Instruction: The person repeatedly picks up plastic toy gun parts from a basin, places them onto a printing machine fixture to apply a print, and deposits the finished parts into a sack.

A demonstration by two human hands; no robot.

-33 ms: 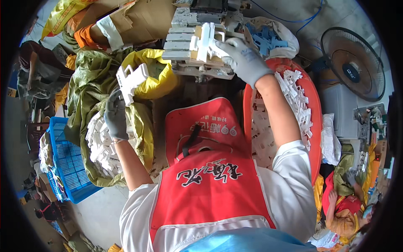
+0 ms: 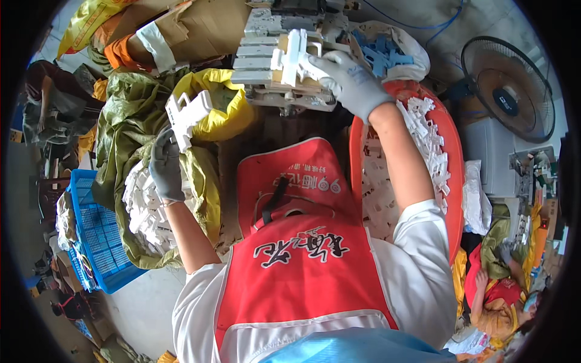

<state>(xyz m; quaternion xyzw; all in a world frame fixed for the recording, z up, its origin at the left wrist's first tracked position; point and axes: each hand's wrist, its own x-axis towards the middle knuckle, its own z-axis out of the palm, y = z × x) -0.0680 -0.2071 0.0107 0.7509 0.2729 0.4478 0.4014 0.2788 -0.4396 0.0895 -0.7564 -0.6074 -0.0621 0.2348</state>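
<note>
Gloved in grey, my left hand (image 2: 164, 166) is closed on the lower end of a white plastic toy pistol (image 2: 192, 114), held up over an olive sack (image 2: 209, 193) of similar white pieces. My right hand (image 2: 356, 88), in a grey glove too, has its fingers on the grip of a second white toy pistol (image 2: 295, 57). That pistol rests on or just above the front of a grey metal bench fixture (image 2: 251, 75); exact contact is hard to tell. My right fingertips are partly hidden behind the pistol and glove.
At right a red tub (image 2: 455, 175) holds many white pieces, beside a white sack (image 2: 422, 63) of blue ones. A black fan (image 2: 508, 91) stands beyond. Left are a yellow sack (image 2: 227, 121) and a blue crate (image 2: 106, 233). Another person (image 2: 499, 302) sits at lower right.
</note>
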